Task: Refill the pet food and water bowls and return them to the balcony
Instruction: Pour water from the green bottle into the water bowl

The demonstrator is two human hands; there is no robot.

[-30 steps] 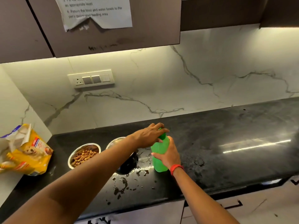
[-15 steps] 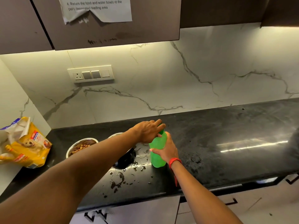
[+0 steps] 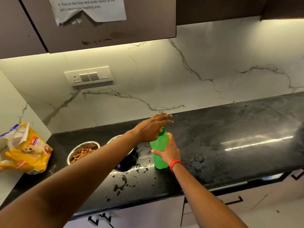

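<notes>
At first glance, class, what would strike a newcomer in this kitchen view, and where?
The bright green bottle stands on the black counter, the right hand gripping its body, the left hand over its cap. Left of it sits a steel bowl of kibble, a yellow pet food bag beyond; spilled water lies on the counter in front.

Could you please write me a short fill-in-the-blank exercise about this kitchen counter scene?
The right hand grips the ____ bottle.
The left hand rests on the bottle's ____.
The right wrist wears a ____ band.
The steel bowl left of the bottle holds dry pet ____.
Missing words: green; cap; red; food.
</notes>
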